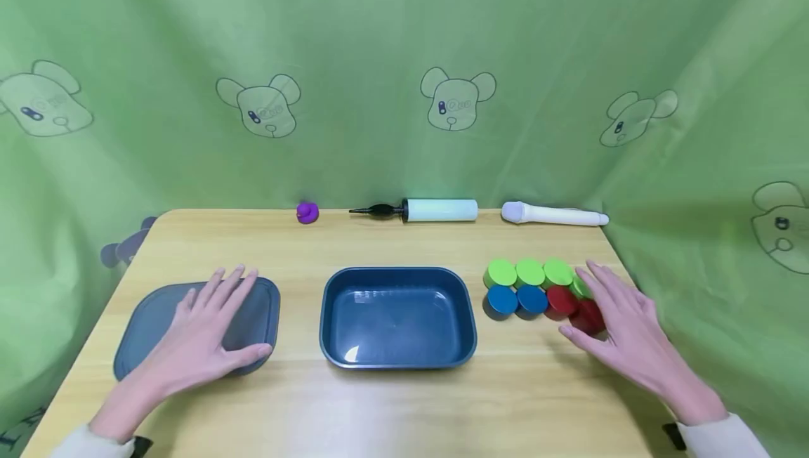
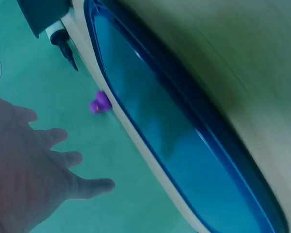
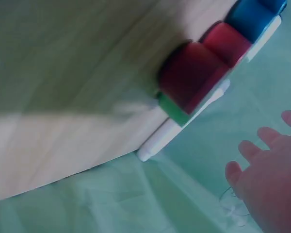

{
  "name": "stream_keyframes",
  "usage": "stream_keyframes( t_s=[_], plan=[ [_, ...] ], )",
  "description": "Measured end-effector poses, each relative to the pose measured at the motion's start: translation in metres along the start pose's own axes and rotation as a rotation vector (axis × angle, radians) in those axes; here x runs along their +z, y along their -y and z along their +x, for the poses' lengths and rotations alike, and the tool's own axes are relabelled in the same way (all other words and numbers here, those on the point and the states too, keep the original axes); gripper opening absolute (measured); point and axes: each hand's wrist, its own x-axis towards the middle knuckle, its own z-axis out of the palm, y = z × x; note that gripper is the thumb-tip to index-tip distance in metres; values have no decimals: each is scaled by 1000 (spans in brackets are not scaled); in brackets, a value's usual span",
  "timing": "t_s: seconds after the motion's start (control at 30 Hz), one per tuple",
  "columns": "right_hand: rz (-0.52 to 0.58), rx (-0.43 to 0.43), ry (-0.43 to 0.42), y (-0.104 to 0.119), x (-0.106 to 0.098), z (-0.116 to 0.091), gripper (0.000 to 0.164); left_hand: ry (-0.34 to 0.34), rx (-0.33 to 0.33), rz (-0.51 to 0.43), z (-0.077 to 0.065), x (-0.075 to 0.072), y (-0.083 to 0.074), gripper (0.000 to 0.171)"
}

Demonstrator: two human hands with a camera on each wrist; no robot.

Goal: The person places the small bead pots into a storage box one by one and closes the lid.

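Observation:
My left hand [image 1: 201,337] is spread over a flat dark blue-grey lid [image 1: 254,324] at the table's left, its fingers straight and holding nothing. In the left wrist view that lid [image 2: 150,107] appears apart from the fingers. At the right, my right hand [image 1: 632,331] hovers beside a cluster of round blocks, fingers extended and thumb apart. The cluster has several green blocks [image 1: 529,272] in the back row. In front of them stand two blue blocks [image 1: 501,301] and two red blocks [image 1: 560,301]. The right hand partly hides the rightmost green and red blocks.
A dark blue rectangular tub [image 1: 398,356] sits mid-table. Along the back edge lie a purple rubber duck [image 1: 307,213], a hand pump [image 1: 441,210] and a white wand-shaped object [image 1: 556,215]. A green curtain [image 1: 379,93] with printed bear heads hangs behind and around the table.

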Motion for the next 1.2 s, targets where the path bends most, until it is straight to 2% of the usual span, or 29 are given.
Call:
stream_keyframes(
  t_s=[0.1, 0.27, 0.53, 0.77, 1.03, 1.2],
  plan=[
    [28, 26, -12, -5, 3, -5, 102, 20, 16, -47, 4, 7, -5, 117],
    [79, 92, -51, -14, 6, -12, 94, 31, 55, -69, 16, 19, -16, 111],
    [159, 189, -55, -24, 10, -21, 73, 58, 83, -119, 28, 37, -32, 114],
    [229, 200, -73, -35, 19, -21, 52, 77, 107, -151, 33, 45, -40, 117],
    [260, 193, -46, -46, 22, -21, 42, 92, 133, -167, 41, 55, -46, 114],
    [239, 232, -14, -45, 24, -23, 41, 104, 124, -183, 41, 57, -47, 111]
  ],
)
